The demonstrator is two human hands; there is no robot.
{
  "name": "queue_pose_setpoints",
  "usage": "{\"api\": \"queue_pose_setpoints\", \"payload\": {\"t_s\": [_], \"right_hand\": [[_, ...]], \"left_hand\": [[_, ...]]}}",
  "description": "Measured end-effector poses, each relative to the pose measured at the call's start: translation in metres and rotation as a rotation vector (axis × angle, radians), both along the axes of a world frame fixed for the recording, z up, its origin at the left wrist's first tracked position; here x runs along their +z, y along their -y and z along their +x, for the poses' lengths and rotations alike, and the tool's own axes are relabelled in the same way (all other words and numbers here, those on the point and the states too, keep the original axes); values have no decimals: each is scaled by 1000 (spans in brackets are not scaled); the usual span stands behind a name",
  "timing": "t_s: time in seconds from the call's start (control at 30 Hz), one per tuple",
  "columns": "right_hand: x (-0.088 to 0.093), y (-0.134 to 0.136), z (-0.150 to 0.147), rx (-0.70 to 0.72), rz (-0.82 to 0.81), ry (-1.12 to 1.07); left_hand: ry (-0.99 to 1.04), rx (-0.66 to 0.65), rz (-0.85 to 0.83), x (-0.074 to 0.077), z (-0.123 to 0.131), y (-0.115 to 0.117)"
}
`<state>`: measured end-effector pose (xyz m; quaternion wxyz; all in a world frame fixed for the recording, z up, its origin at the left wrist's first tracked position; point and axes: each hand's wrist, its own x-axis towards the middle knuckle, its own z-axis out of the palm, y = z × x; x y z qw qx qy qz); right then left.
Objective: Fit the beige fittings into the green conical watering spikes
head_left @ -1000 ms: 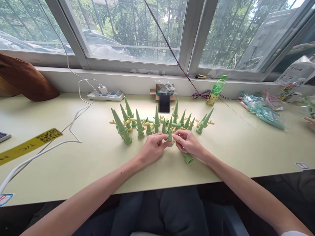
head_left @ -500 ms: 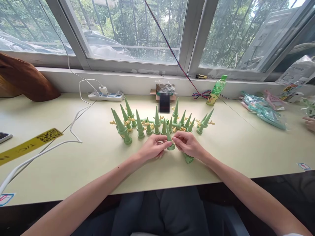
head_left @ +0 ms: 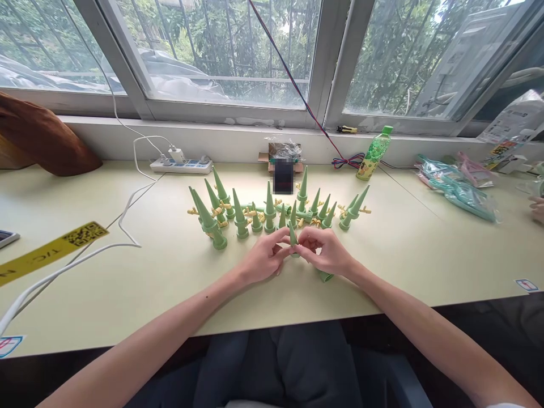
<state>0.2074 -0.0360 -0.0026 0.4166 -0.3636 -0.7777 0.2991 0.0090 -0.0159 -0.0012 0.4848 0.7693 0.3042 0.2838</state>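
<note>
A green cone-shaped plastic watering spike (head_left: 293, 233) stands point up between my two hands, over the table. My left hand (head_left: 264, 258) is closed, its thumb and fingers pinching the spike from the left. From the other side my right hand (head_left: 326, 250) presses thumb and finger against the spike's lower part; any small piece there is covered by the fingertips. Beneath the right hand lies another green tube-like part (head_left: 326, 277), mostly hidden. Just beyond the hands stand several similar green spikes (head_left: 269, 209), many with yellow valves (head_left: 364, 210) at their sides.
A power strip (head_left: 182, 166) with white cables is at the back left. A small open box (head_left: 274, 151), a green drink bottle (head_left: 374, 154) and bundled wire (head_left: 347, 161) line the window side. Plastic-wrapped items (head_left: 457, 190) lie right, near another person's hand (head_left: 538, 208).
The held spike has tilted slightly and its base is now more covered by my fingers. My right thumb has moved left and lower across it. The other person's hand shifted slightly.
</note>
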Motion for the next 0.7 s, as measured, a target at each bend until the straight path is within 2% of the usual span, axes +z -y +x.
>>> {"api": "queue_pose_setpoints", "payload": {"t_s": [0.3,0.7], "right_hand": [[1,2,0,22,64,33],[3,3,0,35,-41,-38]], "left_hand": [[-19,19,79,-4,-3,-2],[-58,59,161,-3,-2,-1]]}}
